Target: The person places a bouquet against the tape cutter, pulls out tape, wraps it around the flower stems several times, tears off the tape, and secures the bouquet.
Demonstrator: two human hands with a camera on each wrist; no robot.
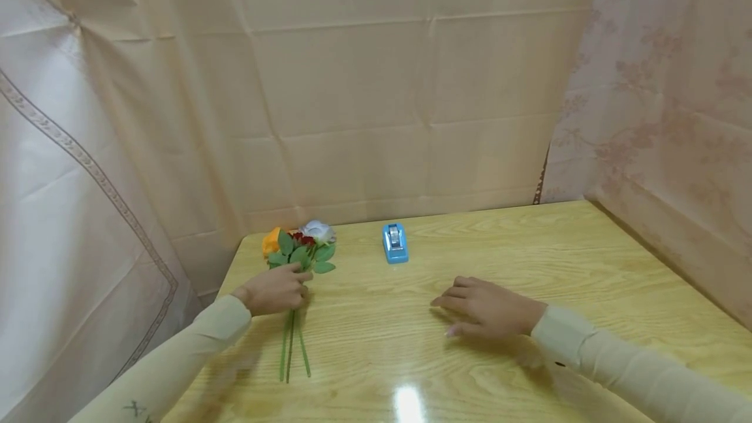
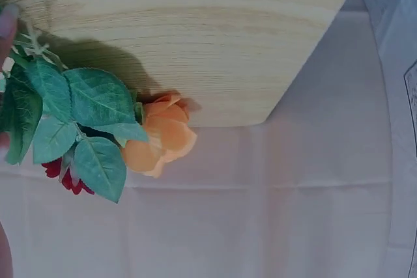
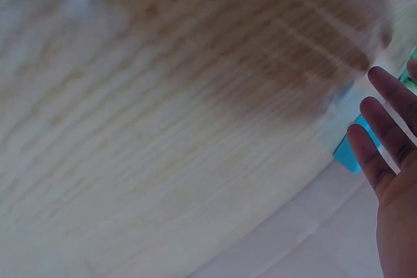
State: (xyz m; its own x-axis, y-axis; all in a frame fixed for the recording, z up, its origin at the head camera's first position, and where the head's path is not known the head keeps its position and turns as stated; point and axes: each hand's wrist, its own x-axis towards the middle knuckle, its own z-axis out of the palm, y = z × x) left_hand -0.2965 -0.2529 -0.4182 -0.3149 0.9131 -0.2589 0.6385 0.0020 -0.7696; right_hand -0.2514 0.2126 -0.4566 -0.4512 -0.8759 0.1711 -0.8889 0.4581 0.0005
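In the head view, a small bunch of artificial flowers [image 1: 317, 232] lies at the table's far left, with orange, dark red and pale blooms, green leaves and thin stems toward the front. My left hand [image 1: 275, 290] grips the stems just below the leaves. An orange bloom [image 2: 166, 135] shows in the left wrist view; only parts of fingers appear at its left edge. My right hand [image 1: 484, 309] hovers over the table with fingers spread and holds nothing. Beyond it, nearer the middle, sits a blue tape dispenser [image 1: 395, 243], partly hidden behind fingers in the right wrist view.
The wood-grain table [image 1: 529, 247] has its back edge against a beige cloth [image 1: 376, 103]. Patterned cloth [image 1: 675, 103] hangs along the right side, and a pale cloth with a decorated band [image 1: 76, 214] hangs on the left. Light glares near the table's front.
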